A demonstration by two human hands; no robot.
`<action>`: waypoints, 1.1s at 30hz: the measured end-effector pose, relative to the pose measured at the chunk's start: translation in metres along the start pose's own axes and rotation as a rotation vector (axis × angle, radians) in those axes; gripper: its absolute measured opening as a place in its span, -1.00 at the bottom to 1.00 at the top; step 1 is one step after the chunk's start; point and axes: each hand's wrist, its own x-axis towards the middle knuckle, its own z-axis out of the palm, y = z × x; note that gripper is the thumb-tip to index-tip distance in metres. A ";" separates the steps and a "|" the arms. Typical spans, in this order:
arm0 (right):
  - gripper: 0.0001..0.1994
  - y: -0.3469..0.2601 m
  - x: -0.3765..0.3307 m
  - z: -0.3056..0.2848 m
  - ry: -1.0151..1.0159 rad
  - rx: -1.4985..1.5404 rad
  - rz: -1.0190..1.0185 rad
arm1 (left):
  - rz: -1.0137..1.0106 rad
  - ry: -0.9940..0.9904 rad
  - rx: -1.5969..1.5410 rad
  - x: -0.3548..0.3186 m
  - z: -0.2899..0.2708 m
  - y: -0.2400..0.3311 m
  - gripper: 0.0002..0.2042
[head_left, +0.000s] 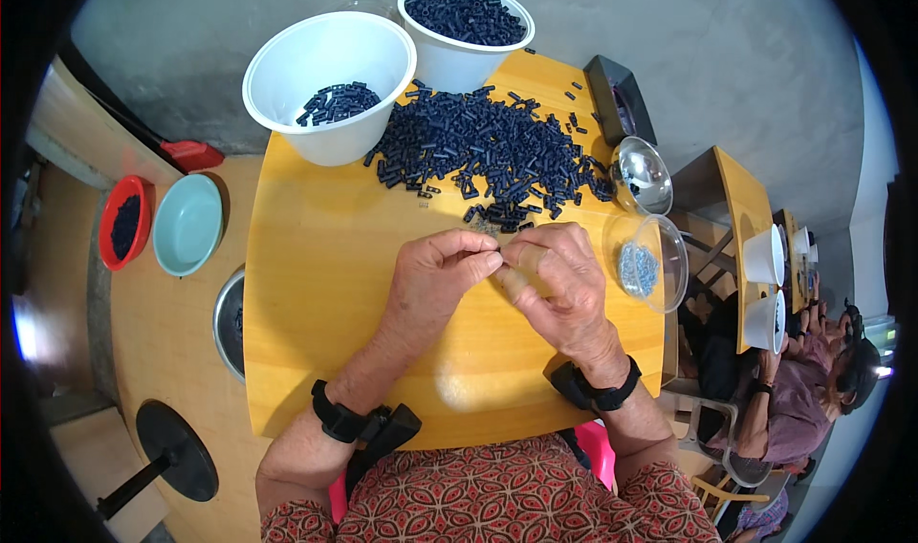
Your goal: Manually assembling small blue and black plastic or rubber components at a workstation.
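My left hand (435, 280) and my right hand (559, 280) meet fingertip to fingertip over the yellow table (325, 323). Both are closed in a pinch. A tiny dark bit shows between the fingertips, but the fingers hide most of it, and the right hand is slightly blurred. Just beyond the fingers spreads a large heap of small dark plastic pieces (469, 137), short and tube-like, with loose ones at its near edge. Right of my right hand stands a clear plastic tub (677, 273) holding many tiny bluish-grey parts.
Behind the heap stand a white bucket (330, 41) with some dark pieces and a fuller white bucket (454, 65). A metal bowl (655, 175) and a black tray (607, 75) line the right edge. Red (103, 228) and turquoise (188, 226) basins sit at left. Other people sit at right.
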 end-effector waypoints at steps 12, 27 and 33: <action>-0.78 0.002 0.009 0.003 0.020 -0.082 -0.134 | -0.158 -0.094 -0.073 0.001 -0.006 0.017 -0.86; -0.91 0.058 0.049 0.028 -0.212 -0.159 0.079 | 0.146 0.222 0.044 0.016 -0.019 0.001 -0.88; -0.92 0.065 0.050 0.038 -0.257 -0.264 -0.028 | 0.116 0.181 0.065 0.016 -0.022 -0.002 -0.88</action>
